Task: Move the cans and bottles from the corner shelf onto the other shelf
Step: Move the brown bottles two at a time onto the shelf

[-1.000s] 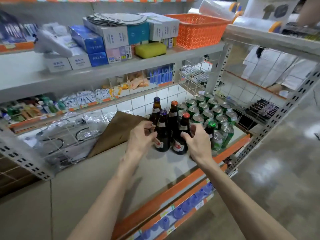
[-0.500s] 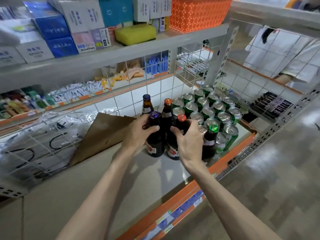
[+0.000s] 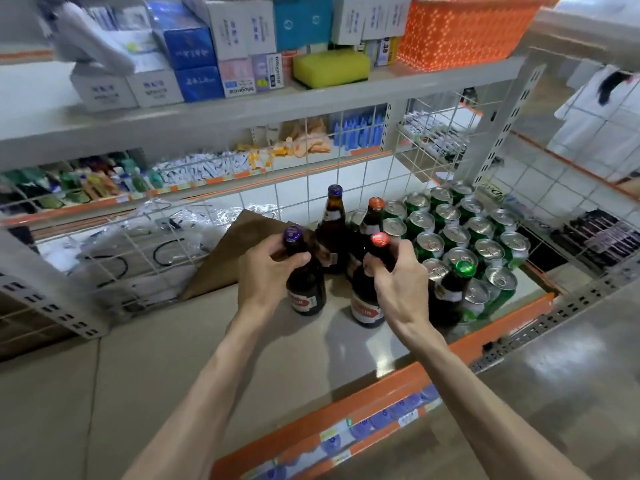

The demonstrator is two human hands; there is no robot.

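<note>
Several dark brown bottles and green cans (image 3: pixel 457 233) stand in the right corner of a grey shelf (image 3: pixel 214 344). My left hand (image 3: pixel 266 271) grips the neck of the purple-capped bottle (image 3: pixel 306 289). My right hand (image 3: pixel 398 275) grips the neck of the red-capped bottle (image 3: pixel 363 299). Both bottles are upright, close above or on the shelf. Behind them stand a second purple-capped bottle (image 3: pixel 333 223) and an orange-capped bottle (image 3: pixel 372 220). A green-capped bottle (image 3: pixel 453 289) stands to the right among the cans.
A brown paper sheet (image 3: pixel 235 251) and clear plastic wrap (image 3: pixel 114 244) lie to the left. White wire mesh (image 3: pixel 346 188) backs the shelf. The shelf above carries boxes (image 3: pixel 194 50), a yellow sponge (image 3: pixel 330 67) and an orange basket (image 3: pixel 464 29). An orange rail (image 3: pixel 363 410) edges the front.
Both hands have slid from the bottles' bodies up to their necks and closed there. The two gripped bottles now stand a little apart from the group, toward me.
</note>
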